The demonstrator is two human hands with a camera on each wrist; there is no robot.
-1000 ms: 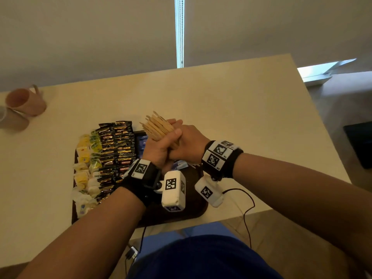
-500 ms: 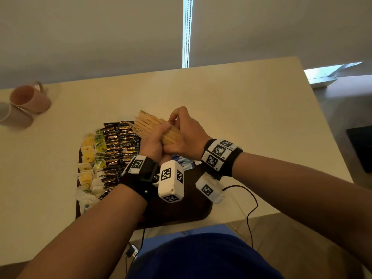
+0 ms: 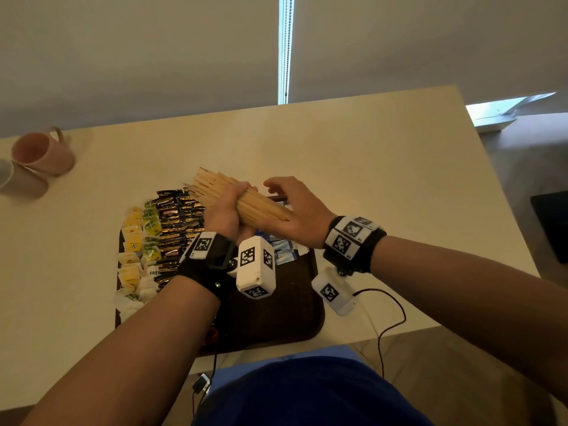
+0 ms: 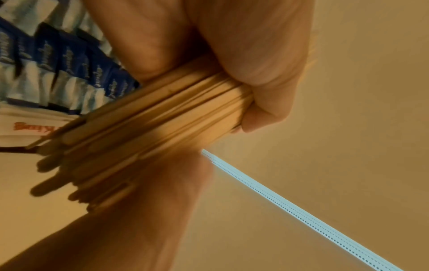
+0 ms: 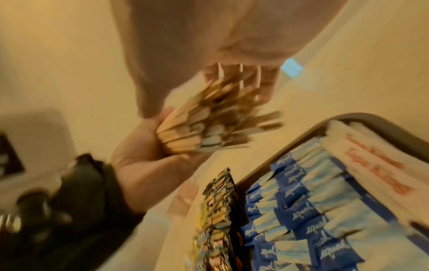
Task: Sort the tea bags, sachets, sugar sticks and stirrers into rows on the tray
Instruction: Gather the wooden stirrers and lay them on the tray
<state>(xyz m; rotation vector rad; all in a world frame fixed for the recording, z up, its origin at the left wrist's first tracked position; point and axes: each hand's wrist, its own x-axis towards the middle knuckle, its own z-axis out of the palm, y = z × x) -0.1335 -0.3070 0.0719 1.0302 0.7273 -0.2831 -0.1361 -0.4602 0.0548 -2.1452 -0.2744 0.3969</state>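
Observation:
My left hand point(image 3: 227, 210) grips a thick bundle of wooden stirrers point(image 3: 246, 201) around its middle, held above the far end of the dark brown tray point(image 3: 276, 321). My right hand point(image 3: 296, 210) is open, its palm against the bundle's right ends, fingers loosely spread. On the tray lie rows of yellow tea bags point(image 3: 132, 241), black sachets point(image 3: 175, 229) and blue sachets point(image 3: 282, 255). The left wrist view shows the stirrers point(image 4: 162, 113) in my left hand point(image 4: 255, 55). The right wrist view shows stirrer ends point(image 5: 209, 124), blue sachets point(image 5: 301, 201) and white sugar sticks point(image 5: 371, 165).
A pink mug point(image 3: 43, 152) and a pale mug point(image 3: 18, 179) stand at the table's far left. A black cable point(image 3: 393, 318) runs over the near table edge by the tray. The right part of the tray point(image 5: 371, 119) shows bare surface near me.
The stirrer bundle has tipped from steeply upright to nearly level. My right hand has let go of its clasp and now lies open against the bundle's ends.

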